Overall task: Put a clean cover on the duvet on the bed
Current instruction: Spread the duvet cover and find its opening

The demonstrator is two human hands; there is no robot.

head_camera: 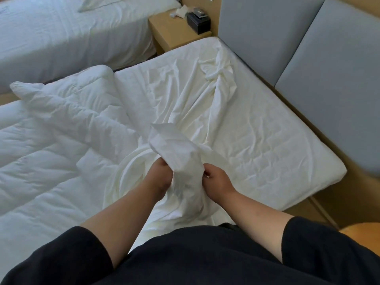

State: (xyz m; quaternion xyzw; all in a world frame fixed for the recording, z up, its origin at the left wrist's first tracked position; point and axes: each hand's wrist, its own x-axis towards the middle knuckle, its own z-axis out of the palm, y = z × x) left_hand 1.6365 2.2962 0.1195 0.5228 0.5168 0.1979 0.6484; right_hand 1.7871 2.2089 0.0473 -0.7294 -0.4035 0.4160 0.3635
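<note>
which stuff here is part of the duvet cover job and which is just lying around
Part of the job:
- duvet cover, bunched, gripped by the left hand and the right hand
- duvet, crumpled on the bed's left side
- bed

Just lying about:
- black box on the bedside table
- crumpled tissue beside it
- second bed

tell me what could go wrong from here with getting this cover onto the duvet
1. Both the left hand and right hand grip one bunched part of the cover; the rest trails twisted across the bed, so the wrong corner or side may be fed.
2. The duvet lies crumpled to the left, with one corner folded back; unflattened, it could bunch inside.
3. Cover, duvet and bed sheet are all white, so layers are easily confused.
</note>
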